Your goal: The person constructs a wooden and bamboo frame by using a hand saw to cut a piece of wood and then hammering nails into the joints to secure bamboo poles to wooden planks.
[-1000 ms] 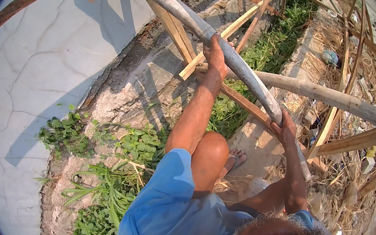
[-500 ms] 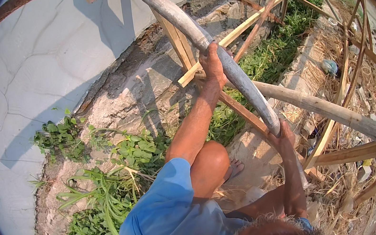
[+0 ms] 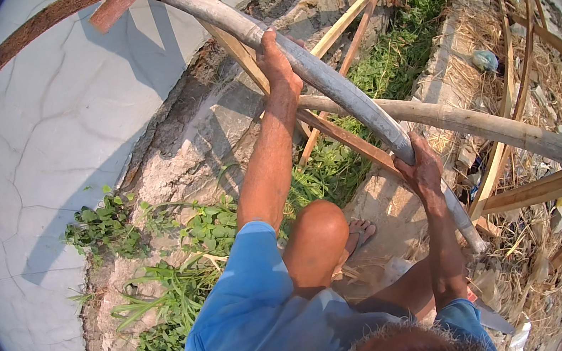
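A long, grey, weathered bamboo pole (image 3: 342, 98) runs slantwise from the upper left down past my right knee. My left hand (image 3: 278, 67) is closed round its upper half. Lower down, my right hand (image 3: 424, 168) grips the same pole near its lower part, and the tip shows below that hand. Behind it crosses a second, paler bamboo pole (image 3: 482, 125), which extends to the right rim. A brown wooden batten (image 3: 355, 140) passes under the held pole between my hands.
A cracked pale wall (image 3: 29, 175) rises at left. Timber battens (image 3: 351, 11) form a frame at the top and right. Weeds (image 3: 162, 300) grow along the stone ledge (image 3: 171, 162). Dry straw and litter (image 3: 519, 235) lie at right. A flat grey blade-like piece (image 3: 494, 319) shows by my right sleeve.
The view has turned slightly. In the picture, the held pole's upper end and my left hand have shifted up and left. My right hand appears higher; both hands still grip the pole.
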Demonstrator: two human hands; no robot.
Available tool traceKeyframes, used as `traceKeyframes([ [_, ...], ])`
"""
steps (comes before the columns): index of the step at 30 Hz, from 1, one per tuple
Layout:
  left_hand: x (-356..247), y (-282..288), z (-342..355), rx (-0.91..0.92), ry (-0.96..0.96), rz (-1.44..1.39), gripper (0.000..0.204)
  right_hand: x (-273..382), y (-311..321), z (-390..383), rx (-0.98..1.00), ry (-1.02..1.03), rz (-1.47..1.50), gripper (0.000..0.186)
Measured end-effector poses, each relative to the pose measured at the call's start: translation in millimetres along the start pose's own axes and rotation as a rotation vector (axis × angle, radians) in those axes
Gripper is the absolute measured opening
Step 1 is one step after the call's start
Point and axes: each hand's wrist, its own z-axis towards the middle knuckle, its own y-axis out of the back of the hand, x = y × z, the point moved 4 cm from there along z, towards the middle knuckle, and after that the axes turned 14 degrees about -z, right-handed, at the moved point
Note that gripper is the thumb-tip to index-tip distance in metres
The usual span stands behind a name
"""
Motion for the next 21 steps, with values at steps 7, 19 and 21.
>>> traceKeyframes([
  [7,22.5,25.5,-33.0,-0.04,0.031,-0.011,0.041,-22.5,-5.7,-38.4,0.053,-0.053,0.04,0.065],
  [19,14.7,4.5,-52.7,-0.01,0.112,0.148,0.052,-37.8,15.3,-27.2,0.15,-0.045,-0.086,0.061],
  [21,23.0,-6.5,-53.9,0.035,0.1,0.204,0.056,-49.1,20.0,-33.1,0.114,-0.059,-0.091,0.06],
])
